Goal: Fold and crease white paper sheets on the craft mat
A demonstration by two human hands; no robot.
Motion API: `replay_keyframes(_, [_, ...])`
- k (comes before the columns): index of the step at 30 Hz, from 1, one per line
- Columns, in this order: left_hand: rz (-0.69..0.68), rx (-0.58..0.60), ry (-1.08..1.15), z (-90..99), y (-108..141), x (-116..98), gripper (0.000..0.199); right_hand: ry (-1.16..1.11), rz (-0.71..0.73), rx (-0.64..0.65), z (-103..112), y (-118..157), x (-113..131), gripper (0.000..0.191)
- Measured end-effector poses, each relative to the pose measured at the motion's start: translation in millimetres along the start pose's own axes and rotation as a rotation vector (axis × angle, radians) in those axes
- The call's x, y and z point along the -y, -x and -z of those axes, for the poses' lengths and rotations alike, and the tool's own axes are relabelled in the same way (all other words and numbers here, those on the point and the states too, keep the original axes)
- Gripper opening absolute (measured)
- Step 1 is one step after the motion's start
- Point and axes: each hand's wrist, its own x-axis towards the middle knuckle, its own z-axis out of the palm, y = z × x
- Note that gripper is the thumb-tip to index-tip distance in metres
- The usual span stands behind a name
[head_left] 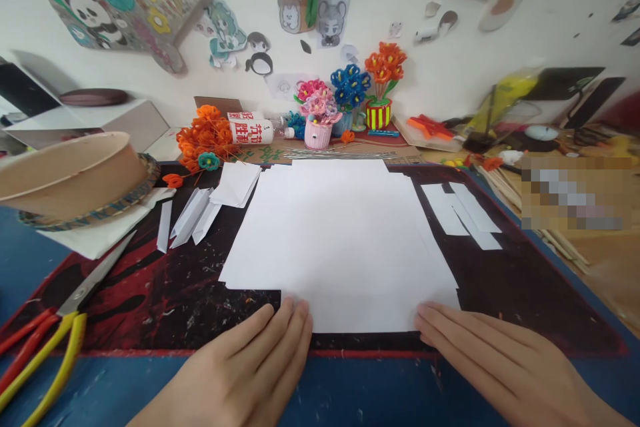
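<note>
A large white sheet of paper (340, 233) with notched corners lies flat on a dark red-and-black mat (525, 293). My left hand (250, 353) rests at the left corner of its near flap, fingers stretched out and lying flat. At the flap's right corner lies my right hand (495, 353), also with straight fingers over the paper's edge. The thumbs are hidden. Left of the sheet are folded white paper pieces (193, 217) and a small stack of white paper (235, 183). Cut white paper strips (463, 210) lie to the right.
Scissors (75, 300) with red and yellow handles lie open at the left, below a round tan container (75, 163). Wooden sticks (555, 240) run along the right side. Pipe-cleaner flowers (320, 103), orange flowers (205, 137) and a plastic bottle (273, 127) line the back.
</note>
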Motion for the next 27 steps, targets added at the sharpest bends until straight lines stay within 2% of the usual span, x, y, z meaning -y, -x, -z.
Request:
replay_keyframes(9, [0.053,-0.010,0.025,-2.0,-2.8,-1.9,0.039,-0.022,-0.062,-0.105,-3.2,-5.8,-2.2,0.045])
replay_keyframes(17, [0.087,-0.026,-0.039,0.9,-18.5,-8.8,0.032,-0.045,-0.081,-0.244,1.1,-34.6,-3.3,0.016])
replay_keyframes(23, [0.123,0.015,-0.002,-3.1,-33.8,-9.0,0.020,-0.019,-0.087,-0.166,7.6,-45.2,-1.6,0.023])
replay_keyframes(27, [0.159,0.018,0.027,-3.8,-36.4,-8.5,0.017,-0.022,-0.095,-0.162,8.2,-44.6,-0.7,0.023])
